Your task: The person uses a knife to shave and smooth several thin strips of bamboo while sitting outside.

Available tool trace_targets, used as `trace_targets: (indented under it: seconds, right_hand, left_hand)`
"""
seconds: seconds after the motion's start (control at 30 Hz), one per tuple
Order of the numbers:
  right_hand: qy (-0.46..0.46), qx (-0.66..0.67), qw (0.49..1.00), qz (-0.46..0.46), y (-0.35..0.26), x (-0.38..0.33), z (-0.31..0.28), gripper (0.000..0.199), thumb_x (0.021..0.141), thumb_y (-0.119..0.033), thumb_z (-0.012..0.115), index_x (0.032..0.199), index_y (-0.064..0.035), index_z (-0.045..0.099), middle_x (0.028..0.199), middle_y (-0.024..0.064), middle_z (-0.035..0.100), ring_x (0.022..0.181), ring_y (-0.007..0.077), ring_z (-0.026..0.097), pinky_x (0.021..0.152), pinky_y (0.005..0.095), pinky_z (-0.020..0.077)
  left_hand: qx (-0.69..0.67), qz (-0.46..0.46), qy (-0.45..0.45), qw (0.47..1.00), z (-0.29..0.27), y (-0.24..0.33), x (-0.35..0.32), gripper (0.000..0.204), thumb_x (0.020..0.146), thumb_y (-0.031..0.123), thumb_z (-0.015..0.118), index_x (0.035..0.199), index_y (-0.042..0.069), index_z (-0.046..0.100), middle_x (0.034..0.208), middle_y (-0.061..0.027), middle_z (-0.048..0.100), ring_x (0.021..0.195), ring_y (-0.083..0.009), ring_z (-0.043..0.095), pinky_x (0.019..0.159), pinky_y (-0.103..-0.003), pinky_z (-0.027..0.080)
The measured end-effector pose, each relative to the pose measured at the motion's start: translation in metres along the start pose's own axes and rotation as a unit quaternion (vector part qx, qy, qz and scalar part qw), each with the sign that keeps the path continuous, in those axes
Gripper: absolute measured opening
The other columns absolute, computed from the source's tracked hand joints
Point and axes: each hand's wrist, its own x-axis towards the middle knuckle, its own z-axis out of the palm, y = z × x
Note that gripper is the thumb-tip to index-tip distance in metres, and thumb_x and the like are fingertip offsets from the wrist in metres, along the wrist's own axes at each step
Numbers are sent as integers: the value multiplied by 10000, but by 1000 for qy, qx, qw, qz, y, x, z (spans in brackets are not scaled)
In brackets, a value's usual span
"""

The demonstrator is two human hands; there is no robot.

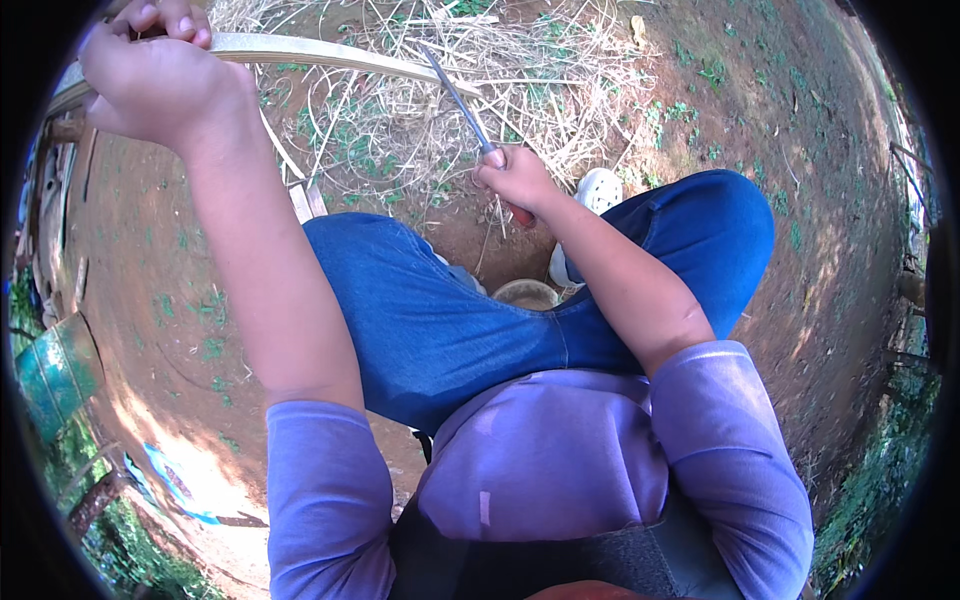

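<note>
My left hand [160, 85] is raised at the upper left, its fingers curled round a long pale bamboo strip [320, 52]. The strip runs from the left rim toward the middle, and its right end lies close to the knife blade. In my right hand [518, 180] is a knife [459, 100] with a narrow dark blade and a reddish handle, held above the ground in front of my knees. The blade points up and away to the left and crosses near the strip's end; whether the two touch I cannot tell.
A heap of thin pale shavings [400, 130] covers the ground ahead. My white shoe [600, 190] stands at its near edge. Between my legs sits a round, pale object [527, 294]. A green panel [58, 375] is at the far left, and a blue-and-white item [180, 485] lies below it.
</note>
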Motion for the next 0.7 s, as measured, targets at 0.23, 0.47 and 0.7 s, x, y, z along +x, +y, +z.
trace_targets:
  seconds: [0.23,0.47,0.7]
  right_hand:
    - [20,93,992,81,3,-1,7,337,882,-378,688,807,-54,631,740,109,686,680,262,691,737,404,547]
    - [55,47,987,-143,-43,-19,10,341,909,-349,730,804,-60,582,642,37,611,593,188,623,614,384,517]
    - [-27,112,991,61,22,11,6,326,941,-286,688,760,-47,559,583,79,615,460,179,605,470,371,501]
  left_hand:
    - [-19,1,-26,999,9,7,-8,136,832,118,455,824,-2,390,701,-82,402,506,-155,395,445,-301,311]
    - [2,25,-23,999,31,20,-28,261,907,198,491,739,52,355,658,-52,356,492,-139,344,437,-298,280]
    - [7,11,-46,999,38,19,-38,262,917,203,487,775,30,352,658,-67,347,477,-144,343,433,-301,266]
